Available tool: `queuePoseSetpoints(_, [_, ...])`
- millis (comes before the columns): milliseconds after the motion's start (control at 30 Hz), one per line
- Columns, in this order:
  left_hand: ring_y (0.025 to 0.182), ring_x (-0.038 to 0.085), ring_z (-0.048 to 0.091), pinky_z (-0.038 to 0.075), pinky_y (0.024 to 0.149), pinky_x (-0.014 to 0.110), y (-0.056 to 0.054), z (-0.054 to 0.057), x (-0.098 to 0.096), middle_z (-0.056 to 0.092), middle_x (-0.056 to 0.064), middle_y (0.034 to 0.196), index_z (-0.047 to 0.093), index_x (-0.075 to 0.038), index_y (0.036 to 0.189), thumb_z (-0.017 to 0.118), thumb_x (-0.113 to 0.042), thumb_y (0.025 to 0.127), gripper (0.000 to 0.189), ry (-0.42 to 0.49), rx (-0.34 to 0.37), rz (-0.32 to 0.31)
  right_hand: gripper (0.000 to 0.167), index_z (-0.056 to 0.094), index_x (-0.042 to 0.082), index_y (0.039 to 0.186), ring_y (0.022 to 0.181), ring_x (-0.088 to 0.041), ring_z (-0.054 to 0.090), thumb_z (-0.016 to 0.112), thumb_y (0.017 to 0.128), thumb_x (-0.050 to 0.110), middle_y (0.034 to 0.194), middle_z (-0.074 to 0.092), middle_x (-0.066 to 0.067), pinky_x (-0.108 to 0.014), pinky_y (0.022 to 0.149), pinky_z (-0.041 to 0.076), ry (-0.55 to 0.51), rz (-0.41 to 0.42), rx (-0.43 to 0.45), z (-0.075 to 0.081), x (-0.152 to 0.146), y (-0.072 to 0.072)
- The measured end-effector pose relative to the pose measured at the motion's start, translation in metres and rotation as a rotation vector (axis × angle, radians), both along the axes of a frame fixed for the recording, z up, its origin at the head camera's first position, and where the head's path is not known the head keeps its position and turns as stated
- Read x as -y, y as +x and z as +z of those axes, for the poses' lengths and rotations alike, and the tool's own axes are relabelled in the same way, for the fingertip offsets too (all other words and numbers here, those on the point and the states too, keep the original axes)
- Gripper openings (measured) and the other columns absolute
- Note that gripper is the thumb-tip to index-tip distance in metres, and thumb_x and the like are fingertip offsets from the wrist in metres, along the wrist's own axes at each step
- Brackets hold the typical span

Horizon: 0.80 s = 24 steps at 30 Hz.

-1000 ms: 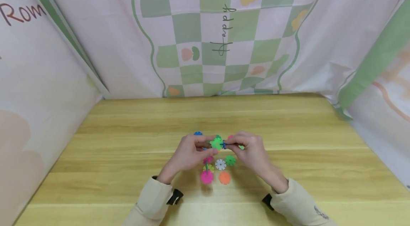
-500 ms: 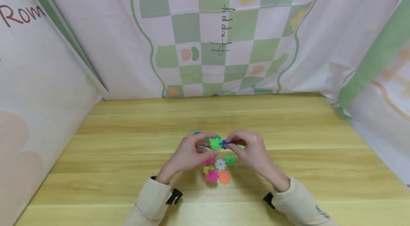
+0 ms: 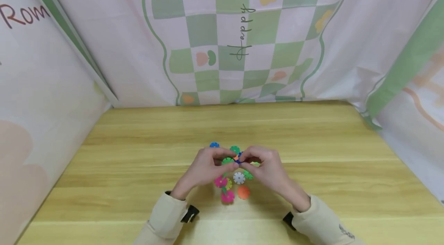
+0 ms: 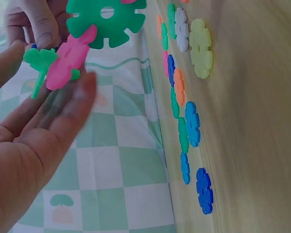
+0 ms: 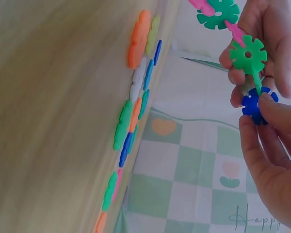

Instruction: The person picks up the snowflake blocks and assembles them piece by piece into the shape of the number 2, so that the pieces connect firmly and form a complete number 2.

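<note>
My left hand [image 3: 206, 166] pinches a chain of notched plastic flower discs between thumb and fingers. In the right wrist view the chain shows a green disc [image 5: 248, 54], pink disc [image 5: 235, 33] and another green disc [image 5: 218, 13], slotted together edge to edge. A narrow green disc, seen edge-on, links down to a dark blue disc [image 5: 252, 104]. Thumb and fingers of my right hand [image 3: 265, 166] pinch that blue disc, right against the green one. The chain's lower end, with a pink disc [image 3: 227, 196], hangs toward me below the left hand.
Loose discs lie flat on the wooden table [image 3: 138, 168] beneath the hands: white [image 3: 239, 178], orange [image 3: 243, 192], yellow [image 4: 201, 48], blue [image 3: 214, 145], green [image 3: 234, 149] and several others. Patterned cloth [image 3: 229, 36] hangs behind the table and at both sides.
My right hand has moved slightly left and down, closer to the left. The green disc in the left hand has tilted from facing the head camera, and the chain's hanging end has swung.
</note>
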State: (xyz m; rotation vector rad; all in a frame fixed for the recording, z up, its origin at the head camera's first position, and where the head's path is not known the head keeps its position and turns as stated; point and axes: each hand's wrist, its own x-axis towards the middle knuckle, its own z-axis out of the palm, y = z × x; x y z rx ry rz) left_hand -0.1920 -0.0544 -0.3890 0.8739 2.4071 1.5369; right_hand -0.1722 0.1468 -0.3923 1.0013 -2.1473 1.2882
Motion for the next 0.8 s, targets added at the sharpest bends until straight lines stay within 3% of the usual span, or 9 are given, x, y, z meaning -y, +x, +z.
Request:
queuePoseSetpoints(133, [0.065, 0.006, 0.052, 0.045, 0.060, 0.019, 0.001, 0.000, 0.000, 0.069, 0.005, 0.110, 0.070, -0.006, 0.112, 0.072, -0.024, 0.088, 0.030, 0.017, 0.000, 0.008, 0.024, 0.069, 0.005, 0.081, 0.069, -0.016, 0.067, 0.076, 0.071, -0.015, 0.078, 0.068, -0.007, -0.026, 0.062, 0.057, -0.011, -0.003, 0.007, 0.000, 0.002, 0.002])
queuePoseSetpoints(300, [0.092, 0.013, 0.066, 0.053, 0.076, 0.024, 0.001, 0.002, 0.000, 0.070, 0.005, 0.108, 0.070, -0.007, 0.113, 0.073, -0.023, 0.087, 0.031, 0.038, 0.019, 0.024, 0.024, 0.069, 0.003, 0.083, 0.068, -0.017, 0.067, 0.077, 0.070, -0.015, 0.078, 0.068, -0.007, -0.026, 0.062, 0.057, -0.010, -0.004, 0.013, 0.002, 0.002, 0.003])
queuePoseSetpoints(500, [0.089, 0.013, 0.067, 0.054, 0.076, 0.026, 0.000, 0.004, 0.003, 0.070, 0.002, 0.103, 0.070, -0.010, 0.111, 0.074, -0.025, 0.086, 0.029, 0.031, 0.036, 0.058, 0.028, 0.066, 0.000, 0.086, 0.065, -0.018, 0.066, 0.079, 0.066, -0.016, 0.080, 0.068, -0.011, -0.025, 0.058, 0.056, 0.051, -0.118, 0.068, 0.005, -0.002, 0.002])
queuePoseSetpoints(600, [0.090, 0.013, 0.066, 0.054, 0.078, 0.027, -0.001, 0.004, 0.005, 0.071, 0.002, 0.103, 0.070, -0.012, 0.110, 0.074, -0.025, 0.086, 0.028, 0.024, 0.036, 0.069, 0.021, 0.065, 0.002, 0.082, 0.064, -0.015, 0.064, 0.078, 0.071, -0.010, 0.077, 0.065, -0.007, -0.022, 0.057, 0.054, 0.163, -0.159, 0.212, 0.006, -0.005, 0.004])
queuePoseSetpoints(800, [0.094, 0.014, 0.066, 0.053, 0.082, 0.030, 0.000, 0.005, 0.007, 0.070, 0.002, 0.105, 0.070, -0.012, 0.111, 0.073, -0.026, 0.087, 0.028, 0.022, 0.039, 0.067, 0.013, 0.065, 0.006, 0.083, 0.064, -0.013, 0.058, 0.077, 0.078, 0.005, 0.073, 0.061, 0.002, -0.023, 0.055, 0.050, 0.430, -0.071, 0.590, 0.004, -0.008, 0.007])
